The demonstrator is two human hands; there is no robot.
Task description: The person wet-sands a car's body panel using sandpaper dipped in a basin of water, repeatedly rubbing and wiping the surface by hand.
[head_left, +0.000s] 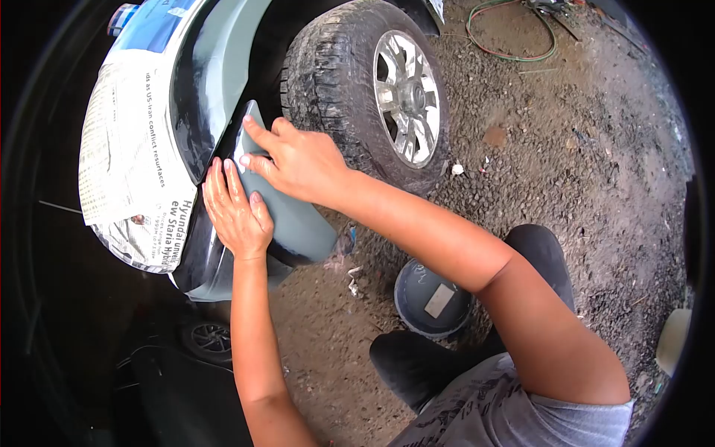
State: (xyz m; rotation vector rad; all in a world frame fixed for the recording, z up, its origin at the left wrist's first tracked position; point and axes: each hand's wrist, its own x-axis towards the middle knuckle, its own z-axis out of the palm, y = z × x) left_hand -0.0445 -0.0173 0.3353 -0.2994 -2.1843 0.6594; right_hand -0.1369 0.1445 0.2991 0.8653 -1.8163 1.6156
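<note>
My left hand (240, 207) lies flat on the glossy dark edge of a grey car bumper corner (294, 220), its fingers stretched out and wet. Just right of it, my right hand (305, 160) rests on the same panel. Its index finger and thumb reach out apart onto the wet surface, while another finger is bent. Nothing shows in either hand; what may lie under the right palm is hidden. Newspaper masking (126, 141) covers the part of the car left of my hands.
A muddy tyre with a silver wheel (410, 97) stands close behind the panel. On the gravel near my knees sits a dark bucket (428, 313) with a pale rectangular block (439, 300). A thin hose (514, 56) lies coiled at the top. Another dark car's wheel (211, 340) shows lower left.
</note>
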